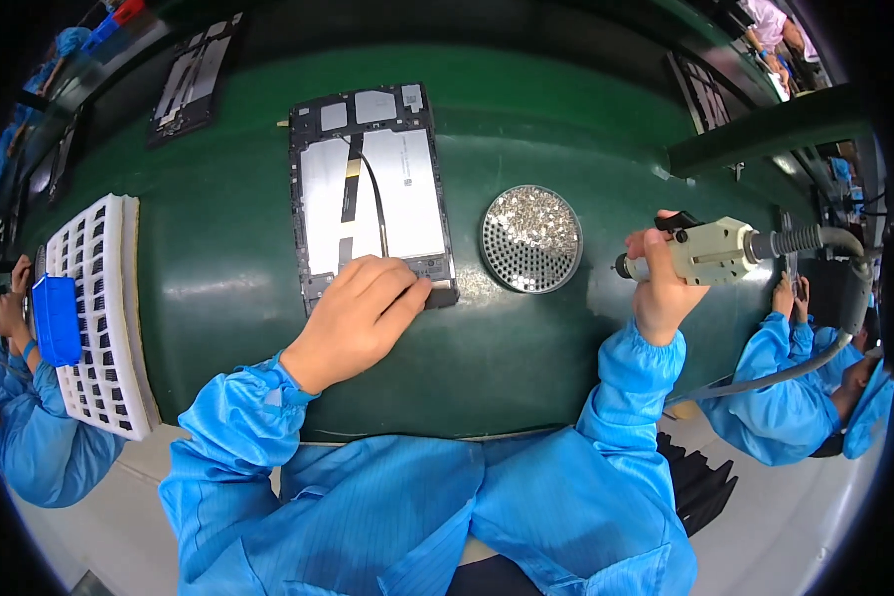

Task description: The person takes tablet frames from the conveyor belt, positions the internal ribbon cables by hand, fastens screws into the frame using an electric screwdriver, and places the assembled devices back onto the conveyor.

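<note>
While left hand (358,316) presses tablet (371,189) edge, fingers together, right hand (659,281) grips screwdriver (710,251).

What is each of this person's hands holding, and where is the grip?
The right hand grips a beige powered screwdriver around its body, hose trailing behind. The left hand holds nothing; it rests flat on the opened tablet's lower edge.
</note>
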`<state>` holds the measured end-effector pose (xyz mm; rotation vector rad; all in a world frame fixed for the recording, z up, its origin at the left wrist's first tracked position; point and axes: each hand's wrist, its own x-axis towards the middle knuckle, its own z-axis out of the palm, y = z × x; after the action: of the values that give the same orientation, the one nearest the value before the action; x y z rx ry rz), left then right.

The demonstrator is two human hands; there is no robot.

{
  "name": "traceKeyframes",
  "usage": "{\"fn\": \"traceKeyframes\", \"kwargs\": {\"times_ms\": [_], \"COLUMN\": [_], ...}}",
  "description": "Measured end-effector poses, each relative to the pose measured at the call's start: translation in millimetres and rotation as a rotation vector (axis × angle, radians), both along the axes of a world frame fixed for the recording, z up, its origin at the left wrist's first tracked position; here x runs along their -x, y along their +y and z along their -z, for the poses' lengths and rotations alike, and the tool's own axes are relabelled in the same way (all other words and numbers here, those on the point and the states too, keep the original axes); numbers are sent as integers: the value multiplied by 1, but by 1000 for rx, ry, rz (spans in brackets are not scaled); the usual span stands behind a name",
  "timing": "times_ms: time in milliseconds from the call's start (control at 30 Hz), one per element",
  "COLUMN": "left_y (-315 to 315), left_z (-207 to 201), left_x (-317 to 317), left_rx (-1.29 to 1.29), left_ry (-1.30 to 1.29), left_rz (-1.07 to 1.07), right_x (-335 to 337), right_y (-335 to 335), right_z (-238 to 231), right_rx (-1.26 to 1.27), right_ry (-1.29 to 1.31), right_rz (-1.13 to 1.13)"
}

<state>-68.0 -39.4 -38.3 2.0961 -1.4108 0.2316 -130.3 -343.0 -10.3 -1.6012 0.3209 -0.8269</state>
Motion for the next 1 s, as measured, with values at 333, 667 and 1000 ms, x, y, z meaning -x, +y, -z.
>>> {"fn": "traceKeyframes", "kwargs": {"times_ms": [333,667,1000], "left_y": [-3,-3,-3], "left_z": [0,13,15], "left_x": [1,6,5], "left_rx": [52,46,130], "left_ry": [60,-138,9], "left_rz": [9,-14,-45], "right_x": [1,-3,-4], "right_y": [6,26,67], "right_z": [1,-10,-25], "right_rx": [69,31,32], "right_ry": [-13,-136,-150], "right_rz": [-53,-177,-439]}}
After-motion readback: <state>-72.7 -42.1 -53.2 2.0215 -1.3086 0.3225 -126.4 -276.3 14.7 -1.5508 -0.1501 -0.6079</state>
